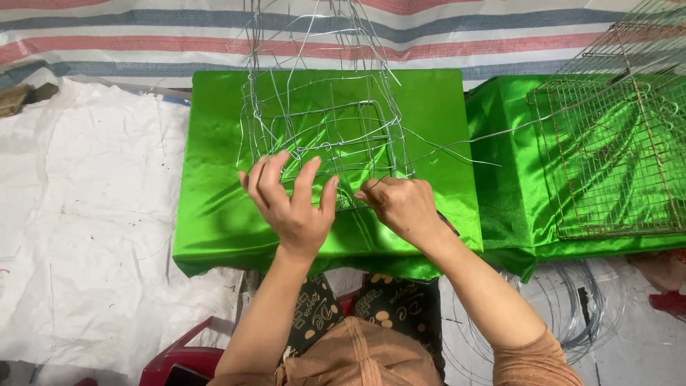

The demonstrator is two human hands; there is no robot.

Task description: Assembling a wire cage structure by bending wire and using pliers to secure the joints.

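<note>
A half-built wire frame (pixel 321 129) of thin silver wire stands on a low table draped in shiny green cloth (pixel 214 179). My left hand (pixel 289 196) presses on the frame's near bottom edge with fingers spread over the wires. My right hand (pixel 401 206) is closed, pinching a wire at the frame's near right corner. A long loose wire (pixel 493 136) runs from the frame toward the right. Many wire ends stick upward from the frame's top.
A stack of flat wire mesh grids (pixel 614 157) lies on a second green-covered surface at right. Coils of wire (pixel 572 307) lie on the floor below it. White sheeting (pixel 78 214) covers the floor at left, striped tarpaulin (pixel 143 36) behind. A red stool (pixel 179 357) is under me.
</note>
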